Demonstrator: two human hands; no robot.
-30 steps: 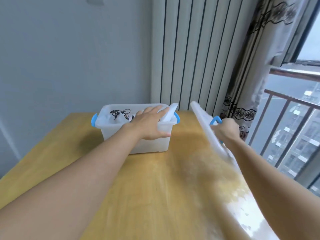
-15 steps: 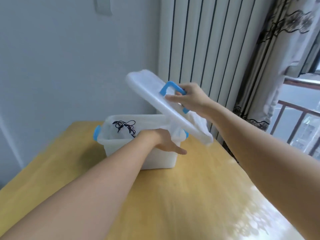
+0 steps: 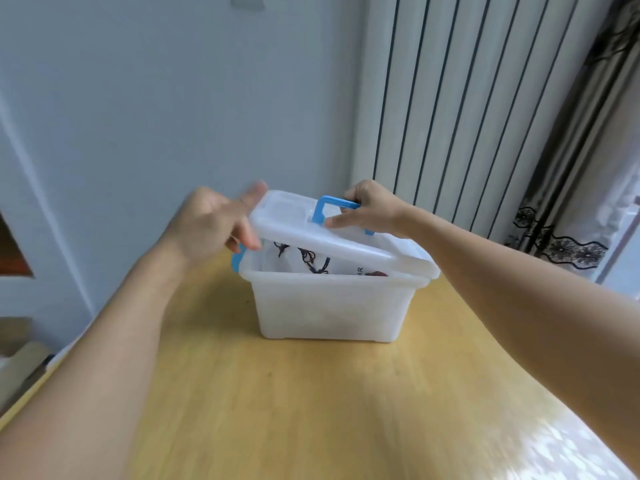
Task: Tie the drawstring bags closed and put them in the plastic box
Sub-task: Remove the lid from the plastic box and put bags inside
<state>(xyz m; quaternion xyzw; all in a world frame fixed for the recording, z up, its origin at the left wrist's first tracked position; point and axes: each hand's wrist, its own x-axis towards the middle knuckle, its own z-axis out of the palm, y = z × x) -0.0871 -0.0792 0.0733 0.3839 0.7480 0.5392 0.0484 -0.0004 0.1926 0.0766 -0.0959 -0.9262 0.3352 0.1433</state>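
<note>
A translucent white plastic box (image 3: 329,306) with blue side clips stands on the wooden table (image 3: 311,410). Inside it lie white drawstring bags (image 3: 304,261) with dark cords, partly hidden. The white lid (image 3: 332,237) sits tilted over the box, its right end on the rim and its left end raised. My right hand (image 3: 370,209) grips the lid's blue handle (image 3: 329,206). My left hand (image 3: 214,223) holds the lid's raised left edge, thumb below and fingers above.
A grey wall stands behind the table, with a white ribbed radiator (image 3: 467,98) at the back right and a patterned curtain (image 3: 571,202) beside it. The left table edge (image 3: 34,393) runs near cardboard on the floor.
My right hand has brought the lid from the right side of the table over the box and lowered it. My left hand left the box and took the lid's left edge.
</note>
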